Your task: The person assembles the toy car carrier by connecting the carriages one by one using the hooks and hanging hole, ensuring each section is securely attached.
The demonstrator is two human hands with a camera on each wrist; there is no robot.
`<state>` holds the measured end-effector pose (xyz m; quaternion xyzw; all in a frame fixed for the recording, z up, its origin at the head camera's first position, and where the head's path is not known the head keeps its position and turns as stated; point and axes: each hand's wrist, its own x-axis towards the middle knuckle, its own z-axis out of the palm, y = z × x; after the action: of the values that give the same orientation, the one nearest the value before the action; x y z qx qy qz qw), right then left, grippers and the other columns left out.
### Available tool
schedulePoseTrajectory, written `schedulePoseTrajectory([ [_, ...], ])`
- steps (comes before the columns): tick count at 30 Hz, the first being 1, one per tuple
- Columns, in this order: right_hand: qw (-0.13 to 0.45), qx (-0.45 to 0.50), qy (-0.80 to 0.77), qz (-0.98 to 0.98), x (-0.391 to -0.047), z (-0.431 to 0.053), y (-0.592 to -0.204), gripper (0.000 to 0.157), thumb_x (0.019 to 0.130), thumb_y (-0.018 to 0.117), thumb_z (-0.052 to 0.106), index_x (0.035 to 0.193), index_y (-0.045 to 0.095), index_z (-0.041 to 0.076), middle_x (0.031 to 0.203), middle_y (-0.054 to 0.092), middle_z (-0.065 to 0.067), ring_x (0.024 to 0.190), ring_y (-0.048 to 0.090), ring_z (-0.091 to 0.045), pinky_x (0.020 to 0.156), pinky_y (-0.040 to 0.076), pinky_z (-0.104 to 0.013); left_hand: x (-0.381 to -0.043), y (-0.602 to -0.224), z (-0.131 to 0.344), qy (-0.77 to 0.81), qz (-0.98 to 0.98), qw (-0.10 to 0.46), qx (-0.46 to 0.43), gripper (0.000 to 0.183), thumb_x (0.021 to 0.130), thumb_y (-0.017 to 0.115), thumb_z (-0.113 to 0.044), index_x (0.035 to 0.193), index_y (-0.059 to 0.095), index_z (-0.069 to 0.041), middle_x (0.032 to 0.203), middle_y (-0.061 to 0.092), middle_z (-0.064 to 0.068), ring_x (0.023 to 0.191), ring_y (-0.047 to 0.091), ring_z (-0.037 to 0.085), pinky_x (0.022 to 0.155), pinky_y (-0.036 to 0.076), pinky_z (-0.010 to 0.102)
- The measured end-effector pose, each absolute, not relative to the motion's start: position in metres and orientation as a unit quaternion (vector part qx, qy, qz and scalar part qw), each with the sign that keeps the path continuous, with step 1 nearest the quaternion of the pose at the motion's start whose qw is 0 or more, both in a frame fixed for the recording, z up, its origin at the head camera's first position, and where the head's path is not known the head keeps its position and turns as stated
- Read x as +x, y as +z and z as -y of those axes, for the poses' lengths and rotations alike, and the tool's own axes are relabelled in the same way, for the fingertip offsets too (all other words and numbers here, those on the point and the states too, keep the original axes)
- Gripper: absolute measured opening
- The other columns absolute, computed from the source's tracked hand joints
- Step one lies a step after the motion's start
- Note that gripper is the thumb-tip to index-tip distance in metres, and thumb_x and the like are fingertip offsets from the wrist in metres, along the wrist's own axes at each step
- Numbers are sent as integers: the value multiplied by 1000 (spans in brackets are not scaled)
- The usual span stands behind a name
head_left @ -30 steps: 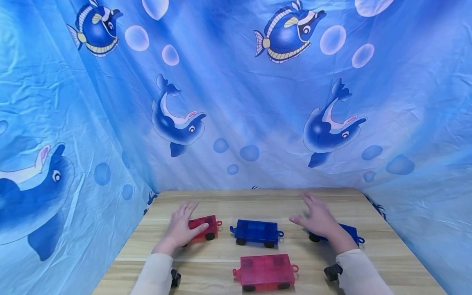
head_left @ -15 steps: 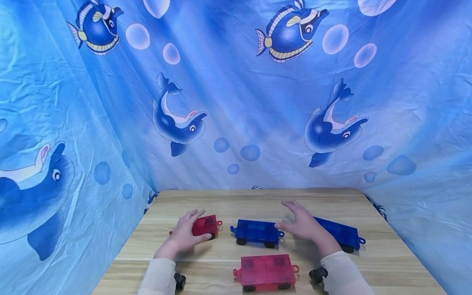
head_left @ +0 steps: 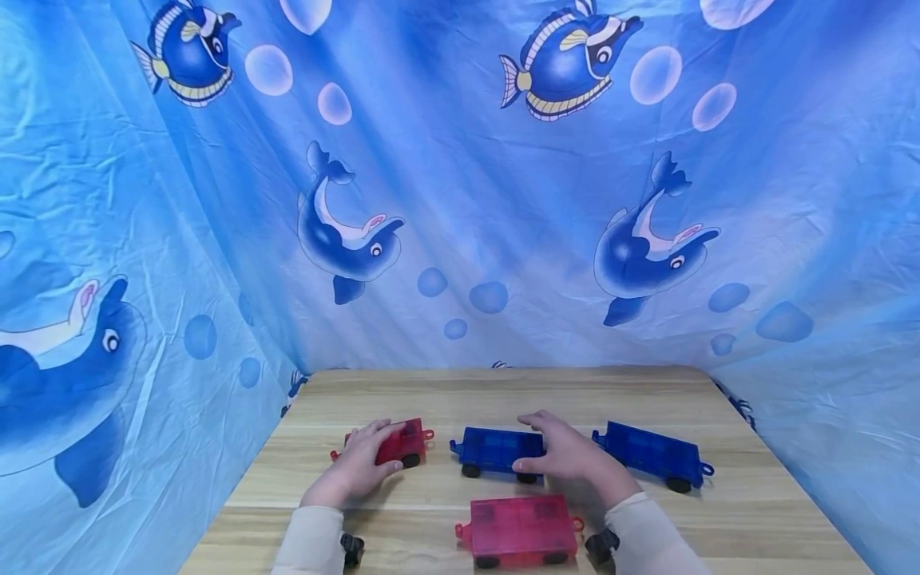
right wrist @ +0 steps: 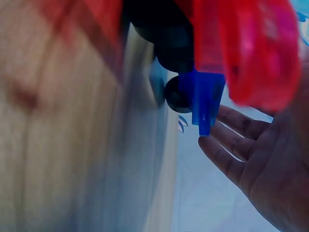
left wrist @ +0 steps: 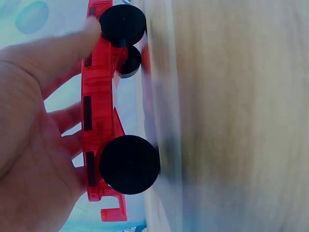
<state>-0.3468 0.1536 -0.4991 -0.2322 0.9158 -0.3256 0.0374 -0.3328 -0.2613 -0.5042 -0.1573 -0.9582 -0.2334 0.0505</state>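
Note:
Four fingers of my left hand (head_left: 359,461) lie over a see-through red toy train car (head_left: 413,438) at the table's left; the thumb is at its near side. In the left wrist view the thumb (left wrist: 63,50) and fingers hold that car between them. My right hand (head_left: 571,459) reaches around the right end of a blue toy train car (head_left: 492,451) in the middle, thumb on the near side, fingers spread beyond. In the right wrist view those fingers (right wrist: 227,150) are loosely extended behind the blue car (right wrist: 207,96); firm contact cannot be made out.
A second red train car (head_left: 521,527) stands at the front centre, near my right sleeve. Farther right, another blue car (head_left: 654,455) sits angled. All four-wheeled cars stand on a wooden table (head_left: 431,391), enclosed by blue sea-print cloth (head_left: 460,200).
My right hand has moved left, from over the right blue car to the middle one's right end. My left hand has settled further over the red car, its thumb lowered to the near side.

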Motion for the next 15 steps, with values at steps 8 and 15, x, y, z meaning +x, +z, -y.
schedulePoseTrajectory([
  [8, 67, -230, -320, -917, -346, -148, -505, 90, 84, 86, 55, 156, 51, 15, 163, 40, -19, 147, 40, -43, 111, 40, -65, -331, -506, 258, -229, 960, 66, -147, 60, 93, 82, -20, 148, 61, -21, 157, 48, 15, 146, 39, 44, 117, 29, 69],
  [15, 65, -230, -304, -922, -345, -146, -503, 83, 84, 90, 40, 154, 53, 14, 157, 47, -15, 143, 46, -41, 109, 44, -63, -330, -506, 259, -213, 965, 85, -130, 63, 86, 88, -25, 145, 65, -25, 151, 55, 14, 139, 47, 42, 112, 35, 67],
])
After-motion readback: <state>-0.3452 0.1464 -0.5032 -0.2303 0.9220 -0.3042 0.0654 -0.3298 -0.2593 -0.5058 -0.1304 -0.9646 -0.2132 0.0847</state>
